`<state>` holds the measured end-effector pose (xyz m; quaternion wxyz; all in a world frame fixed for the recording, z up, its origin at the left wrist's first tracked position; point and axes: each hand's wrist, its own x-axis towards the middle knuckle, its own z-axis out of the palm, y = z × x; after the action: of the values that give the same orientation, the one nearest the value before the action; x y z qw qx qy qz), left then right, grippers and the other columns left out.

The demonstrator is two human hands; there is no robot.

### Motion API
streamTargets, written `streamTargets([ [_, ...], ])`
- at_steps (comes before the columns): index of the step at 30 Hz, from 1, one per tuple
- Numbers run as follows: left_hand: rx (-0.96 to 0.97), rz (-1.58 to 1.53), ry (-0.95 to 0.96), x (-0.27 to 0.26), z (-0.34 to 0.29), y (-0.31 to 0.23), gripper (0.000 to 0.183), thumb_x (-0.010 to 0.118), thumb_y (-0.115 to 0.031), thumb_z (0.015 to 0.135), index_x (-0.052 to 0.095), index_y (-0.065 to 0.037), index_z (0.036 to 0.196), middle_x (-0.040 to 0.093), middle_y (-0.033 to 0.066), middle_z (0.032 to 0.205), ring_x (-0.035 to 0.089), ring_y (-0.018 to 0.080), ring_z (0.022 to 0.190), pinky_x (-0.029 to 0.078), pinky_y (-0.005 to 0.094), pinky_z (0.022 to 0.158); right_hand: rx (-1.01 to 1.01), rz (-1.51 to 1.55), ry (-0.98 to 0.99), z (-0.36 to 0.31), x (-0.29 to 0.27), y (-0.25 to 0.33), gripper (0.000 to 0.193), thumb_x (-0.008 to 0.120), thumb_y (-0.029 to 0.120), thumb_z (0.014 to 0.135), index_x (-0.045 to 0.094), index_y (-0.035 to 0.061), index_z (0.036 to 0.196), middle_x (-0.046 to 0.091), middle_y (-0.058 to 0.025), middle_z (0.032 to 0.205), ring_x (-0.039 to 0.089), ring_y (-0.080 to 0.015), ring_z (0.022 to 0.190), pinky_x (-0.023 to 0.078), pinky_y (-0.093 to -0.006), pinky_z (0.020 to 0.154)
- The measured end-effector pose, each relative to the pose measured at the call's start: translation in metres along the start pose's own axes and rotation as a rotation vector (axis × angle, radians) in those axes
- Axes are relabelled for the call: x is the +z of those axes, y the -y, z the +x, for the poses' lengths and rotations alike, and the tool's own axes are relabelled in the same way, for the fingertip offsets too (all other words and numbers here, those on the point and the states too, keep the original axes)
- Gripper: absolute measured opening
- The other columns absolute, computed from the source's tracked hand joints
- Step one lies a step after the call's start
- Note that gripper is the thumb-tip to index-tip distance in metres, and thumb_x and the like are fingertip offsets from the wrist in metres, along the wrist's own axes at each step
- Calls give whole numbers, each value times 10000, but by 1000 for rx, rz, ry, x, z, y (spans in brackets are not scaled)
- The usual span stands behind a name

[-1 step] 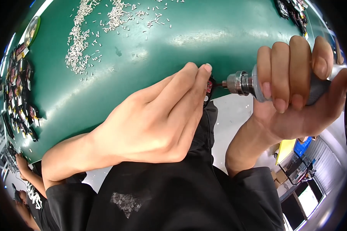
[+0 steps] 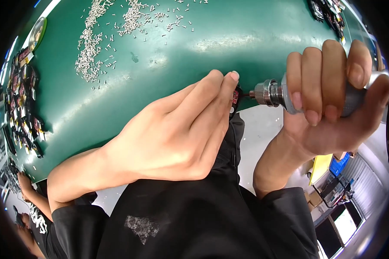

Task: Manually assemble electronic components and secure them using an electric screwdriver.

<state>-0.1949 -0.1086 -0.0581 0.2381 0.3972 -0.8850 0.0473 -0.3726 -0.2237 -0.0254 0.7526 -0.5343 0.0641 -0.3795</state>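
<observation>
My left hand [image 2: 173, 129] is closed around a small black part [image 2: 234, 101] with a reddish circuit area. Most of that part is hidden behind the fingers. In my right hand [image 2: 328, 90] is a grey electric screwdriver [image 2: 278, 93] with a knurled metal collar, held sideways. Its thin bit [image 2: 246, 94] points left and meets the edge of the black part. I cannot tell whether a screw sits at the tip. Both hands are over the near edge of the green table [image 2: 168, 56].
Many small silvery screws [image 2: 88, 52] lie scattered at the far left of the table. A row of black parts [image 2: 23, 103] with circuit boards lines the left edge, near a round green-rimmed dish [image 2: 37, 33]. More black parts [image 2: 328, 17] are at the far right. Another person [image 2: 34, 207] is at the lower left.
</observation>
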Motion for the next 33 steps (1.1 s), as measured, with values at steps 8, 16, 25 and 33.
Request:
streamTargets([
  [8, -6, 31, -6, -7, -5, 4, 380, 593, -7, 545, 611, 148, 891, 617, 260, 1041, 617, 330, 904, 555, 347, 703, -78, -12, -28, 7, 15, -11, 241, 401, 289, 993, 463, 87, 876, 362, 48, 541, 339, -61, 431, 352, -230, 490],
  [16, -107, -40, 22, -20, -23, -13, 305, 609, -84, 684, 612, 139, 892, 620, 247, 998, 595, 338, 986, 512, 353, 844, -202, 304, 39, 3, 8, -15, 294, 647, 287, 896, 431, 90, 920, 439, 35, 492, 396, -47, 344, 353, -162, 377],
  [25, -1050, 655, -169, -159, -178, 68, 389, 602, -20, 819, 521, 5, 1198, 542, 175, 1222, 495, 353, 1142, 397, 428, 985, -119, 436, -259, -15, 13, -37, 210, 500, 259, 977, 422, 70, 928, 323, 36, 491, 291, -55, 356, 309, -210, 383],
  [33, -809, 399, -145, -124, -101, 77, 353, 668, 0, 779, 599, -20, 1124, 576, 135, 1159, 552, 315, 1062, 442, 393, 909, -28, 567, -337, -12, 31, -52, 186, 465, 237, 979, 439, 62, 920, 336, 27, 509, 315, -70, 376, 342, -241, 412],
])
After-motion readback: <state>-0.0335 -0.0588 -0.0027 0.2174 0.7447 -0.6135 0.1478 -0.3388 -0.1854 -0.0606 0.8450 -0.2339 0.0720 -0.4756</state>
